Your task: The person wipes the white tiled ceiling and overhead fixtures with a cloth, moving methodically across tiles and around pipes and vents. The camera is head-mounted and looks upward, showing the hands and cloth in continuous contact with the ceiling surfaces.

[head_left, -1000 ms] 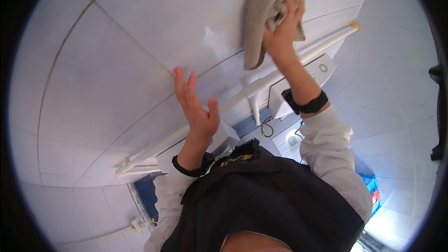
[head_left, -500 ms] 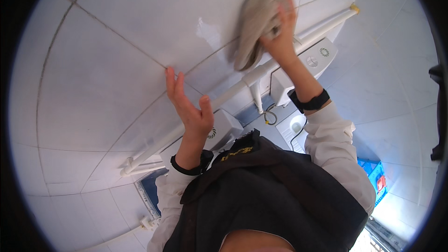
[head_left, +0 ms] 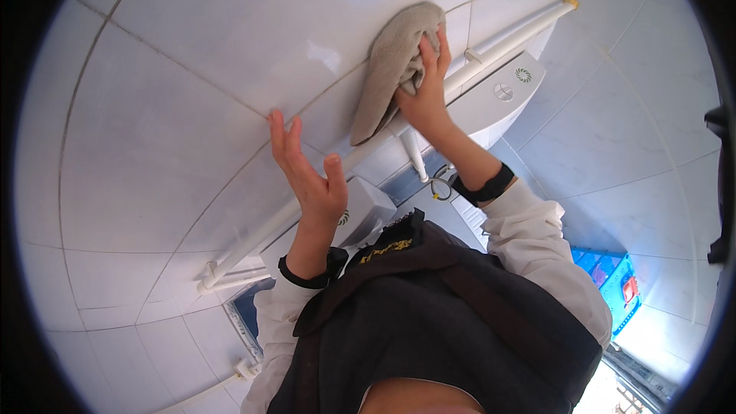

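Note:
Bunched under my right hand (head_left: pixel 426 96) is a beige-grey cloth (head_left: pixel 389 69), its folded bulk spread against the white wall tiles (head_left: pixel 253 38). Its lower end reaches the white pipe that runs along the wall. My fingers curl into the folds on the cloth's right side. To the left, my left hand (head_left: pixel 308 176) is raised with fingers apart and holds nothing. Its fingertips are at the tiles, close to a grout line. Dark bands circle both my wrists, and a dark apron covers my front.
A long white pipe (head_left: pixel 529 28) crosses the wall diagonally. Below it are two white cisterns, one on the right (head_left: pixel 498 96) and one on the left (head_left: pixel 368 211). A thin hose (head_left: pixel 438 186) hangs between them. At the lower right stands a blue plastic basket (head_left: pixel 613 280) with a red item.
My right hand has slid the cloth down and to the left along the tiles, nearer the pipe. My left hand has stayed almost in place.

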Tool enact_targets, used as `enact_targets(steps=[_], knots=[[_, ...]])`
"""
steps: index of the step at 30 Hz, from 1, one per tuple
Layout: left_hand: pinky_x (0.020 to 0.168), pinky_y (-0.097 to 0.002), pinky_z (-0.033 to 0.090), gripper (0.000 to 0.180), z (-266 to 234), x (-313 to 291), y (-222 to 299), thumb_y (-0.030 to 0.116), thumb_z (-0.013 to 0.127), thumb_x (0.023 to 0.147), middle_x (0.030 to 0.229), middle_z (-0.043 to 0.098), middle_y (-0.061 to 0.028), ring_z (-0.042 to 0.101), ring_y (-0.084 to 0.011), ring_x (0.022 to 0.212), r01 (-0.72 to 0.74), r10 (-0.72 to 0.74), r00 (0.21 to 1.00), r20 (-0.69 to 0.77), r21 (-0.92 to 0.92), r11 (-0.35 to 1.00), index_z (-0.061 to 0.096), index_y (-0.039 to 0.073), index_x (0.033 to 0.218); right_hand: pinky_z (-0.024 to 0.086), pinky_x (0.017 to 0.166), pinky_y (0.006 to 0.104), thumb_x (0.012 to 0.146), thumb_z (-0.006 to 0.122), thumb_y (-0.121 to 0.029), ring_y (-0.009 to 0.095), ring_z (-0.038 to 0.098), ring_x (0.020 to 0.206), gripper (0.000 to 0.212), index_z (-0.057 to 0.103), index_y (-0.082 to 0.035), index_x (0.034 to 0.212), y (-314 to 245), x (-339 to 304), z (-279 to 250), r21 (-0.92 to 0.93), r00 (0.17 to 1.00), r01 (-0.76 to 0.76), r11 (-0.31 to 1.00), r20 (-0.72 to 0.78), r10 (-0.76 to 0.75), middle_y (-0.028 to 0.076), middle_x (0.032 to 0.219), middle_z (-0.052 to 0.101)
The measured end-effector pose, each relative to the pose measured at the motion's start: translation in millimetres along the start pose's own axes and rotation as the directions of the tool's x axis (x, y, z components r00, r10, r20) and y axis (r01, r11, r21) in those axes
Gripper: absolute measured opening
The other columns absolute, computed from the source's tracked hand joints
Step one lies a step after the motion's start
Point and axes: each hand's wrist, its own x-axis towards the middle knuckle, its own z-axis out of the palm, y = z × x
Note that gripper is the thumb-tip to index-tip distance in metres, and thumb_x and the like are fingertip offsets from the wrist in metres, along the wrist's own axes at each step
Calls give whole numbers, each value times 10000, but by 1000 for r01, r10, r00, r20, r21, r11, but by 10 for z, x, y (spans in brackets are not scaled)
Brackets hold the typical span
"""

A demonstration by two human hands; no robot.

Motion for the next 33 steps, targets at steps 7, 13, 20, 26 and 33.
enact_targets(steps=[7, 13, 20, 26, 33], knots=[[1082, -502, 197, 537, 69, -55, 74, 257, 458, 934, 1447, 212, -302, 229, -437, 1339, 13, -12, 999, 45, -11, 1000, 324, -80, 1330, 309, 1040, 428, 764, 663, -66, 371, 328, 1223, 769, 245, -69, 1410, 767, 635, -575, 137, 952, -234, 963, -167, 255, 222, 1316, 313], [1079, -487, 215, 517, 83, -109, 35, 243, 441, 939, 1449, 217, -291, 244, -425, 1335, 11, -10, 999, 49, -28, 1000, 330, -82, 1326, 234, 1073, 437, 776, 690, -167, 379, 266, 1266, 879, 125, -5, 1429, 440, -86, 26, 314, 865, -438, 842, -108, 490, 245, 1364, 225], [1092, -467, 199, 492, 27, -132, -34, 229, 410, 948, 1452, 233, -268, 260, -401, 1337, 9, -7, 999, 53, -29, 1000, 333, -73, 1329, 363, 996, 351, 823, 675, -192, 232, 418, 1174, 766, 167, -53, 1380, 134, -281, 286, 307, 798, -526, 793, -144, 585, 128, 1274, 391], [1092, -466, 196, 513, 72, -166, 8, 276, 412, 953, 1450, 239, -264, 257, -395, 1339, 50, -48, 998, 51, -33, 998, 338, -66, 1328, 515, 810, 390, 906, 554, -229, 239, 564, 990, 422, 367, -44, 1236, 816, 305, -363, 544, 676, -561, 624, -135, 725, 139, 1107, 549], [1088, -468, 209, 526, -28, -195, 12, 308, 392, 972, 1452, 223, -265, 253, -387, 1343, 30, -31, 997, 73, 16, 999, 320, -62, 1339, 73, 1128, 465, 736, 479, 75, 461, 20, 1372, 795, 70, 67, 1418, -303, -377, 292, 290, 832, -517, 805, -54, 553, 344, 1452, -42]])
